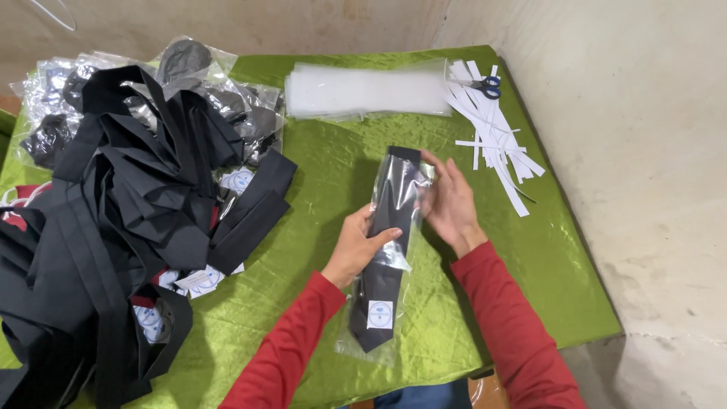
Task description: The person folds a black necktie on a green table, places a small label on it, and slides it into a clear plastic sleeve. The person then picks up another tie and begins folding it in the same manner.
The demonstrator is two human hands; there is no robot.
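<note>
I have a black tie in a clear bag on the green table, lying lengthwise away from me, its wide pointed end with a small white label nearest my body. My left hand wraps the tie at about its middle, fingers closed over the top of the plastic and thumb underneath, which pins the tie so it does not slip inside the film. My right hand is at the far, narrow end of the tie, palm against the bag's side and fingers curled onto its top edge, pressing the loose plastic in toward the cloth; it touches more than it grips.

Left of the tie lies a big heap of loose black ties, some with round white tags, within reach of my left arm. Behind that heap are already bagged dark pieces. Straight beyond the tie sits a stack of empty clear bags, handy for the next pull. To the right of the tie, toward the wall, white paper strips are scattered, and blue-handled scissors rest at their far end.
</note>
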